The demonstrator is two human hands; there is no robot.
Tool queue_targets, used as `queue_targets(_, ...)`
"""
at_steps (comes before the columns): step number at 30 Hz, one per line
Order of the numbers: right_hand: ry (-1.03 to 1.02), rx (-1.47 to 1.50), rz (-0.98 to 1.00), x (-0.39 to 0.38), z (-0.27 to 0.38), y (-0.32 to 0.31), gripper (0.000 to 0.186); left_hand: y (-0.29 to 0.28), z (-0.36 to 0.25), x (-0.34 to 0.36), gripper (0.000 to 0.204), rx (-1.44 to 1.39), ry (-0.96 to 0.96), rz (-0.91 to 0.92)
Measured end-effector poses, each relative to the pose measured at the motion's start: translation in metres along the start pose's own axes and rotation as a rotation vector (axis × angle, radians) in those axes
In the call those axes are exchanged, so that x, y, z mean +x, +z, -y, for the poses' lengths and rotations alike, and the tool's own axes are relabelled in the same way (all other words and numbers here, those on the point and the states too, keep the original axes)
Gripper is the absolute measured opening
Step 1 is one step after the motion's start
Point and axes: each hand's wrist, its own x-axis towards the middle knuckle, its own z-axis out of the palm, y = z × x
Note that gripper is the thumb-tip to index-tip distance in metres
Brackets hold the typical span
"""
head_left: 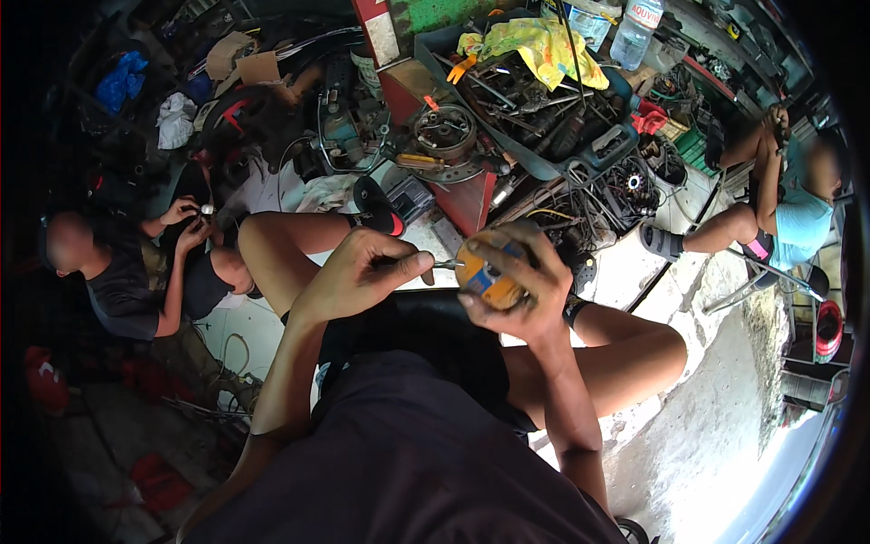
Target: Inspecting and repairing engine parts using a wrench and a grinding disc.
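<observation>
R hand [518, 288] grips orange can [489, 272]; L hand [362, 272] pokes screwdriver [446, 265] in.

yellow cloth [544, 45], water bottle [637, 27], metal brake drum [444, 131].

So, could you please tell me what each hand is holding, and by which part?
The right hand cups a round orange part around its rim. The left hand pinches a thin metal tool by its near end, tip at the part.
</observation>
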Motion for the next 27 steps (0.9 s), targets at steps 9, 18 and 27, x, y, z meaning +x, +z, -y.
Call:
queue_targets(9,0.027,-0.104,-0.072,-0.006,-0.007,-0.007,0.046,0.001,0.001,0.002,0.032,0.05,0.042,-0.073)
queue_targets(18,1.196,0.994,0.062,-0.006,-0.008,-0.013,0.065,0.014,-0.003,-0.008,0.015,0.077,0.199,-0.317)
queue_targets(27,0.343,0.529,0.116,-0.002,-0.006,-0.004,0.03,0.016,0.005,-0.006,0.018,0.277,0.294,-0.33)
